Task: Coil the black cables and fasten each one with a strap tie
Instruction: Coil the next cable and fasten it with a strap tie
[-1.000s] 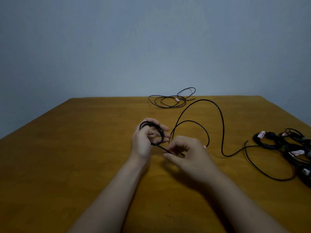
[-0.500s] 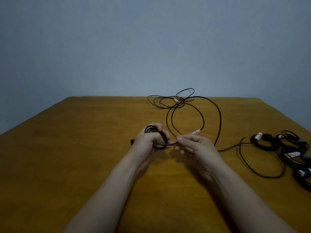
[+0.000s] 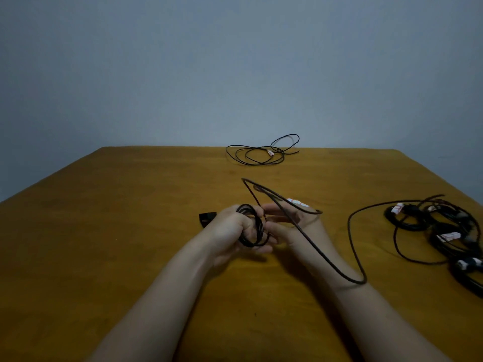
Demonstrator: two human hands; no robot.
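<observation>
Left hand (image 3: 230, 231) grips cable coil (image 3: 261, 226)

The table (image 3: 130, 257) is showing a smooth wooden top, yellow-brown, with faint grain and a soft, low shine. The black cable (image 3: 326, 259) is looking like matt plastic or rubber, thin and smooth. The tags (image 3: 448, 236) on the coiled cables (image 3: 407, 226) are looking like white paper with red print. The wall (image 3: 183, 74) behind is appearing matt and evenly painted.
</observation>
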